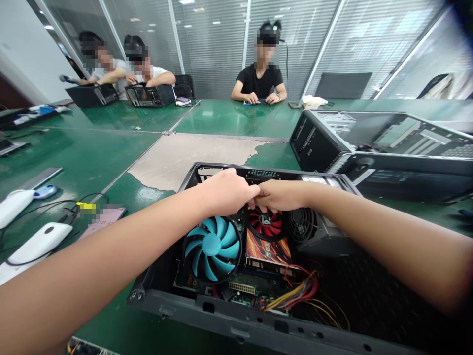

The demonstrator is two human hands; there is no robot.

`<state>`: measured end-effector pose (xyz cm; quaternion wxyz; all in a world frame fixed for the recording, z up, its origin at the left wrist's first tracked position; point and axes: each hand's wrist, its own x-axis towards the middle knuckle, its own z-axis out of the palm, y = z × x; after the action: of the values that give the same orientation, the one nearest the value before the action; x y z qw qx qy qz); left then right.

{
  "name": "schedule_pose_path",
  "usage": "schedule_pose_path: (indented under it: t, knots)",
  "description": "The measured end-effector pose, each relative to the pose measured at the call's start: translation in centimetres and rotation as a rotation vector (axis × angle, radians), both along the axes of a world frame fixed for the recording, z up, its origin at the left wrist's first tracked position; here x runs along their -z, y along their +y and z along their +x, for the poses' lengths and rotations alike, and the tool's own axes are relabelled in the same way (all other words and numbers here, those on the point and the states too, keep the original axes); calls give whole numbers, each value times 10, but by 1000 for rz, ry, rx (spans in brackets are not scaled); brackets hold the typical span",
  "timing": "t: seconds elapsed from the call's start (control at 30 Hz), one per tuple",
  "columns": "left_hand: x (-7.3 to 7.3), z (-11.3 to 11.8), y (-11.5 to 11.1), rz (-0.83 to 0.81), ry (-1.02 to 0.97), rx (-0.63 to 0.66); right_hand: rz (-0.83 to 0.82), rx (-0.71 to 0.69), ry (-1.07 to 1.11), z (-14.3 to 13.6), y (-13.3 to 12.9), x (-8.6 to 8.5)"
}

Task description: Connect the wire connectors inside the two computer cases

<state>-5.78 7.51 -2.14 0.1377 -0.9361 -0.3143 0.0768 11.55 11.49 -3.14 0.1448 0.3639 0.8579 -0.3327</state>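
Observation:
An open black computer case [221, 308] lies on the green table in front of me. My left hand [231, 190] and my right hand [273, 195] meet above its far part, fingers curled and closed. What they hold, if anything, is hidden. Beneath my left hand sits a teal fan [212, 244]. A red fan [265, 222] on a red and orange card [268, 251] lies just below my right hand. To the right is the power supply [321, 236]. Colourful wires [301, 293] bunch at the near side of the board.
Another open case [321, 140] stands at the right. White devices [40, 244] and cables lie at the left, beside a pink phone [105, 219]. Bare patch [192, 155] on the green table [121, 148]. Three people sit across, one in a black shirt [261, 81].

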Motion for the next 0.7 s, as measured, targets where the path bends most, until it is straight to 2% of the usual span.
schedule_pose_path:
  t: [0.7]
  knots:
    - [3, 1, 0, 14, 31, -41, 55, 7, -29, -2, -3, -1]
